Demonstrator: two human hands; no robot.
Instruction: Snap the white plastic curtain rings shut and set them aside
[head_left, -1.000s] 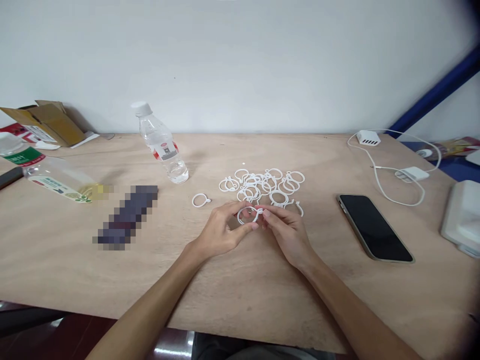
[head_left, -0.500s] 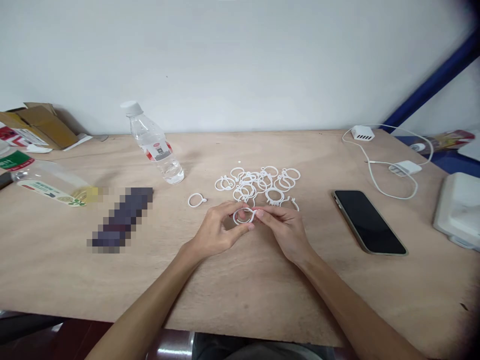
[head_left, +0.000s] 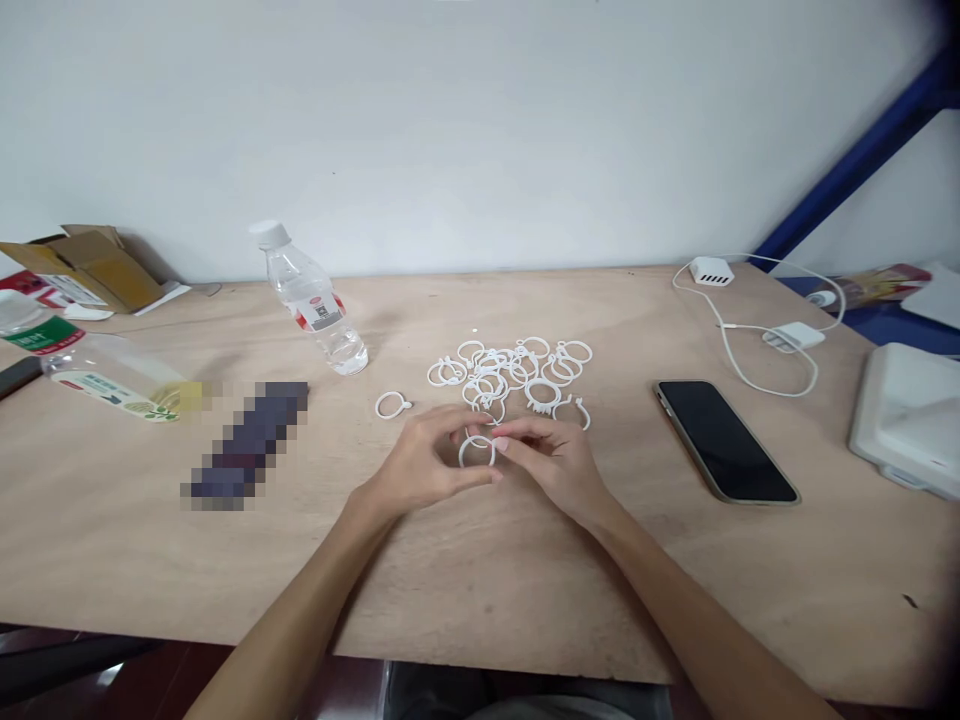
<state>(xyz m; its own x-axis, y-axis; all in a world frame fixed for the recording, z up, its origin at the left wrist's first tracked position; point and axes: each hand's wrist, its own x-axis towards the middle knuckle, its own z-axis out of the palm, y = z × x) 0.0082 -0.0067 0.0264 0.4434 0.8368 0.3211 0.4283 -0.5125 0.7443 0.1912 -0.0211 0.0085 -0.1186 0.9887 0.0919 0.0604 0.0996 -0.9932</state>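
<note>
White ring (head_left: 477, 438), thin-banded, round, held between both hands over the wooden table (head_left: 480, 600); left to right: labelled bottle (head_left: 112, 385), end partly blurred; dark object (head_left: 251, 435), pixelated, unidentifiable; water bottle (head_left: 319, 305); left hand (head_left: 420, 460), thumb and fingers curved apart around the ring, contact uncertain; heap of similar rings (head_left: 517, 370), just beyond, partly overlapping; right hand (head_left: 559, 465), thumb and forefinger pinching the ring's right edge, covering it; phone (head_left: 727, 440)

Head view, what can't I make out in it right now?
All in the head view:
Ring: the end pinched in the right fingers, which cover it.
Ring pile: the exact count, since the rings overlap.
Dark item: what it is, hidden by pixelation.
Black thing: its full shape, cut off by the left edge.
</note>
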